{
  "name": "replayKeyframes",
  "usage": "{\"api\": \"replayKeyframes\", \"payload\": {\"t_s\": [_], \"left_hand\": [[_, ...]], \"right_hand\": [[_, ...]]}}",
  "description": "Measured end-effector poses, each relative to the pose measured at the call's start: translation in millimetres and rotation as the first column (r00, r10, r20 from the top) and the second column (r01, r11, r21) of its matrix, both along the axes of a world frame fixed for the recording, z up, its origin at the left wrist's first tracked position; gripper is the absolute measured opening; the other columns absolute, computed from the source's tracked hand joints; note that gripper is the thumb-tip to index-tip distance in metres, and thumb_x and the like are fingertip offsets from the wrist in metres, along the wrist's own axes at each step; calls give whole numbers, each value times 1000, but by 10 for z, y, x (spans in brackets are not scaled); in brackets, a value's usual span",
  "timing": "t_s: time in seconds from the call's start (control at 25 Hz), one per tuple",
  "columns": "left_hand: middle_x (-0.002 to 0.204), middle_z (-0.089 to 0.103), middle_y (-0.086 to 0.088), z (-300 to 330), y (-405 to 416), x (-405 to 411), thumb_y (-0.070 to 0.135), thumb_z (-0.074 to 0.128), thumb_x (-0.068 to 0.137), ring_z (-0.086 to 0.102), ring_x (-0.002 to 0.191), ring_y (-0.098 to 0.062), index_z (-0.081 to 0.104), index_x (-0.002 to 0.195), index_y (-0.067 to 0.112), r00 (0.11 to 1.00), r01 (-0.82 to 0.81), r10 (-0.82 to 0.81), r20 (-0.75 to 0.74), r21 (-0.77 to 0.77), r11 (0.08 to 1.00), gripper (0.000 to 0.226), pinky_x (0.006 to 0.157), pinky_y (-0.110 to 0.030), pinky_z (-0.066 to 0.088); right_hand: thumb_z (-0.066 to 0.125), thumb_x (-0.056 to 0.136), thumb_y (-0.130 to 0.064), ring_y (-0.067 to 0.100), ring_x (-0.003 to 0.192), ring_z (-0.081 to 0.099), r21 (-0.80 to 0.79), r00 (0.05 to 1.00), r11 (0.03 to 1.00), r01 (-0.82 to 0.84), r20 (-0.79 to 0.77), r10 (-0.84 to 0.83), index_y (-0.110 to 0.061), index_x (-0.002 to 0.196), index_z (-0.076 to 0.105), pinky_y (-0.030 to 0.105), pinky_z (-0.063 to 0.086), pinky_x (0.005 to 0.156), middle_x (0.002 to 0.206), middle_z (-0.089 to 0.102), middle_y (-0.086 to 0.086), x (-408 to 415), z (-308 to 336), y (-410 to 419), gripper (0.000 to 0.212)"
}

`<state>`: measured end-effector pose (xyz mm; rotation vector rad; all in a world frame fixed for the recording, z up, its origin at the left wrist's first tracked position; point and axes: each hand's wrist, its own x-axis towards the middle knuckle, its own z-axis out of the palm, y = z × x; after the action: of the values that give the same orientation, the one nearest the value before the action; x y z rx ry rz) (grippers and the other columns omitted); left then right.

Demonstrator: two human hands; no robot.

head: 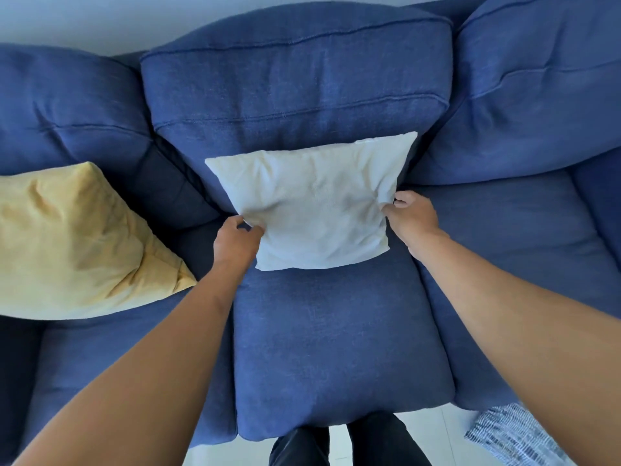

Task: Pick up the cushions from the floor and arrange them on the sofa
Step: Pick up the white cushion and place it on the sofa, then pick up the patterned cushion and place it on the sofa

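Note:
A white cushion (312,203) leans against the middle back pad of the blue sofa (336,348), resting on the middle seat. My left hand (235,242) pinches its lower left edge. On the opposite side, my right hand (411,215) grips the right edge. A yellow cushion (77,243) lies on the left seat, propped toward the left back pad, apart from both hands.
The sofa's back pads (295,79) run across the top of the view. A blue-and-white patterned fabric (510,435) lies on the pale floor at the lower right. My legs in dark trousers (353,445) stand against the sofa's front edge.

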<state>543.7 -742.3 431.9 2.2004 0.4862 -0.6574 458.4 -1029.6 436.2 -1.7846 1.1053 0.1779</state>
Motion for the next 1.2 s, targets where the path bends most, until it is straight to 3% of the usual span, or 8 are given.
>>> {"api": "replayKeyframes", "payload": {"t_s": [0.12, 0.24, 0.36, 0.44, 0.56, 0.84, 1.04, 1.2], "left_hand": [[135, 67, -7, 188, -22, -383, 36, 58, 102, 66, 117, -31, 55, 148, 12, 990, 140, -139, -19, 27, 990, 52, 97, -42, 56], [142, 65, -4, 338, -147, -804, 35, 49, 107, 66, 126, -33, 48, 158, 22, 939, 345, -345, 1, 19, 939, 53, 101, -44, 57], [167, 44, -7, 469, -439, -1235, 29, 43, 112, 44, 153, -28, 39, 163, 12, 795, 602, -602, 74, 30, 798, 54, 125, -39, 35], [171, 37, -8, 533, -670, -1460, 28, 40, 113, 35, 157, -26, 35, 163, 6, 677, 727, -728, 109, 53, 684, 55, 124, -37, 29], [174, 30, -11, 599, -1050, -1872, 33, 40, 112, 30, 160, -27, 32, 164, 6, 476, 866, -867, 145, 96, 491, 59, 127, -41, 28], [179, 13, -9, 670, -1918, -3108, 36, 42, 112, 7, 167, -23, 19, 169, 8, 115, 977, -981, 155, 163, 140, 68, 132, -42, 17], [180, 9, -8, 723, -2380, -4434, 39, 44, 111, 4, 167, -22, 15, 170, 10, -34, 991, -993, 115, 132, -19, 71, 132, -40, 16], [180, 9, -10, 721, -2563, -5311, 38, 45, 111, 5, 167, -24, 14, 170, 7, -156, 982, -986, 61, 117, -148, 73, 132, -40, 14]], "right_hand": [[62, 99, -24, 27, 134, 58, -28, 999, 999, -47, -30, 46, 0, 137, 59, 39, 47, 107, 144, 64, 11, -424, 212, 178, 45], [55, 103, -34, 27, 145, 47, -98, 990, 989, -115, -88, 107, -12, 153, 47, 38, 41, 109, 157, 53, 8, -928, 360, 309, 55], [50, 106, -36, 28, 159, 24, -184, 983, 972, -145, -137, 120, -11, 160, 35, 45, 29, 123, 169, 34, 10, -1515, 434, 388, 61], [48, 108, -35, 27, 163, 10, -257, 975, 950, -179, -172, 138, -7, 160, 31, 50, 22, 127, 173, 24, 12, -1874, 447, 407, 62], [46, 108, -38, 27, 163, 4, -322, 975, 936, -144, -208, 79, -8, 161, 27, 53, 19, 127, 175, 15, 12, -2515, 485, 312, 64], [47, 106, -43, 28, 163, 4, -398, 957, 913, 86, -221, -187, -9, 164, 21, 57, 20, 126, 176, 12, 12, -4179, 551, -29, 73], [48, 106, -42, 29, 163, 4, -362, 907, 893, 268, -218, -360, -7, 164, 19, 58, 15, 127, 176, 10, 12, -5692, 619, -101, 74], [49, 105, -43, 30, 162, 9, -369, 867, 865, 341, -232, -441, -6, 163, 23, 58, 21, 125, 174, 16, 14, -6644, 625, -77, 73]]}}
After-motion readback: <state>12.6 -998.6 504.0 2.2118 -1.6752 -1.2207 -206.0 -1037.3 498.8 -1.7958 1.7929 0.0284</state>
